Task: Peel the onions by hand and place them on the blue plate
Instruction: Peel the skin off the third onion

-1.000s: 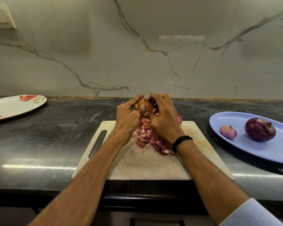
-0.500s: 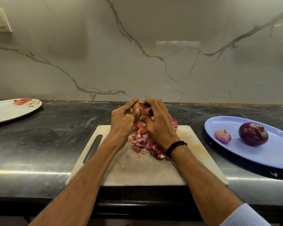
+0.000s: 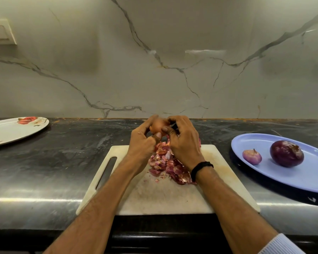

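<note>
onion rotated slightly (more skin showing), fingers of R hand curled tighter

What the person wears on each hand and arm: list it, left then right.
The left hand and its forearm are bare as far as the picture shows: no ring, band or sleeve. The right hand shows no ring; a black band circles its wrist, and a pale blue-white ribbed sleeve covers the arm near the lower edge.

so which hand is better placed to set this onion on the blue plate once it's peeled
Right hand, probably: it grips the onion, and the blue plate lies on that side.
</note>
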`<state>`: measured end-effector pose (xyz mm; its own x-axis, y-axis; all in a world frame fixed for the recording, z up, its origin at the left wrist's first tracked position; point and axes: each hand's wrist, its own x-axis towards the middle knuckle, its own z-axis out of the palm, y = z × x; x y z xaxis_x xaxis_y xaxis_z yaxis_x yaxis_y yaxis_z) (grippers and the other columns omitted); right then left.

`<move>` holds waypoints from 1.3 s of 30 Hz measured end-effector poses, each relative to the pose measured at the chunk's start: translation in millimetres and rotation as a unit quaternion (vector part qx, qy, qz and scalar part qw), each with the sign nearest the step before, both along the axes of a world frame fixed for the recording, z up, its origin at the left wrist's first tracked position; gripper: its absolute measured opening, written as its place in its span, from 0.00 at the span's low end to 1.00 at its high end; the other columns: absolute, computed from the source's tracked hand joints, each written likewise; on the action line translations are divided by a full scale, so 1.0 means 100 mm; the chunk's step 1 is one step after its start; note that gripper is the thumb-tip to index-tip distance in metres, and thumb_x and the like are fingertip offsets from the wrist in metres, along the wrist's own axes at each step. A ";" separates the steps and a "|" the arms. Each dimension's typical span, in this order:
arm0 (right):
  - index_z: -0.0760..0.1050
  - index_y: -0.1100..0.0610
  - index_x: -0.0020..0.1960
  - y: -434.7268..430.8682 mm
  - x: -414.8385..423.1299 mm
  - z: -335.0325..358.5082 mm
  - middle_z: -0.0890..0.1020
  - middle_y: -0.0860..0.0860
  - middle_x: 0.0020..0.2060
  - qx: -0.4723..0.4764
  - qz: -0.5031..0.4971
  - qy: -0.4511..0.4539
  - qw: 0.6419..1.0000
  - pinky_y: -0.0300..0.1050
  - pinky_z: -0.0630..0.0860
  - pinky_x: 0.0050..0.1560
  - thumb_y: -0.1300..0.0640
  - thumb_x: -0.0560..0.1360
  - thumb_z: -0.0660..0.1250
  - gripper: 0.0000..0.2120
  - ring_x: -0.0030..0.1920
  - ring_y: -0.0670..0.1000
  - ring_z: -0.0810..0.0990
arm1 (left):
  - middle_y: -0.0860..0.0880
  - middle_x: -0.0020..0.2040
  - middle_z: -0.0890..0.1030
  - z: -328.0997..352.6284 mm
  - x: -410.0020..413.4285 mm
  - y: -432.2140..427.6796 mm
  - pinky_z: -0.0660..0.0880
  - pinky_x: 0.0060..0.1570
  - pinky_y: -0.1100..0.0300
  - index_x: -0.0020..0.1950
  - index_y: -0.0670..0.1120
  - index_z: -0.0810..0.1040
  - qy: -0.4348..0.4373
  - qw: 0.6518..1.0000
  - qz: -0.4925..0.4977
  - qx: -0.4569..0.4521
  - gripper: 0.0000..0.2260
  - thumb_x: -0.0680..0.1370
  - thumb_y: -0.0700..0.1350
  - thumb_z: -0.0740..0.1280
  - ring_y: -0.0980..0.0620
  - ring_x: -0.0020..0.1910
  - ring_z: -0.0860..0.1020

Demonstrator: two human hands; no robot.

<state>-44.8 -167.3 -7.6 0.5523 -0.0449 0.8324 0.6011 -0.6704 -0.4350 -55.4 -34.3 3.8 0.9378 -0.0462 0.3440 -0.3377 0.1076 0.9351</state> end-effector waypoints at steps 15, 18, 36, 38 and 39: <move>0.81 0.58 0.49 -0.02 -0.01 0.03 0.82 0.49 0.46 0.063 0.006 0.028 0.998 0.30 0.75 0.48 0.66 0.75 0.70 0.05 0.47 0.45 0.79 | 0.51 0.64 0.73 -0.05 0.07 0.07 0.82 0.55 0.48 0.70 0.53 0.78 -0.075 0.990 0.053 0.107 0.31 0.70 0.31 0.77 0.48 0.61 0.79; 0.81 0.59 0.48 -0.03 -0.02 0.03 0.80 0.49 0.44 0.051 0.002 0.035 0.998 0.24 0.69 0.46 0.67 0.75 0.69 0.05 0.45 0.45 0.76 | 0.50 0.65 0.72 -0.04 0.04 0.06 0.82 0.55 0.53 0.69 0.50 0.79 -0.087 0.987 0.056 0.123 0.30 0.70 0.30 0.77 0.50 0.61 0.78; 0.78 0.63 0.55 0.00 0.01 -0.01 0.77 0.56 0.47 0.004 -0.114 -0.023 0.993 0.33 0.66 0.48 0.73 0.73 0.62 0.14 0.48 0.54 0.75 | 0.59 0.57 0.74 0.00 0.07 0.01 0.79 0.51 0.67 0.72 0.51 0.74 -0.068 0.989 0.129 0.018 0.26 0.77 0.36 0.73 0.63 0.50 0.78; 0.77 0.63 0.59 0.01 -0.01 0.01 0.78 0.57 0.49 -0.009 -0.109 -0.010 0.994 0.38 0.70 0.51 0.73 0.73 0.63 0.17 0.50 0.54 0.76 | 0.54 0.63 0.75 -0.01 0.07 -0.01 0.80 0.57 0.60 0.73 0.50 0.73 -0.075 0.989 0.125 0.022 0.27 0.76 0.36 0.73 0.60 0.54 0.79; 0.76 0.63 0.62 0.02 -0.02 0.01 0.78 0.57 0.51 -0.020 -0.102 0.000 0.995 0.40 0.71 0.53 0.72 0.73 0.65 0.18 0.52 0.53 0.75 | 0.51 0.65 0.75 -0.02 0.08 -0.02 0.80 0.59 0.57 0.74 0.49 0.73 -0.083 0.988 0.127 0.028 0.28 0.76 0.35 0.74 0.57 0.57 0.79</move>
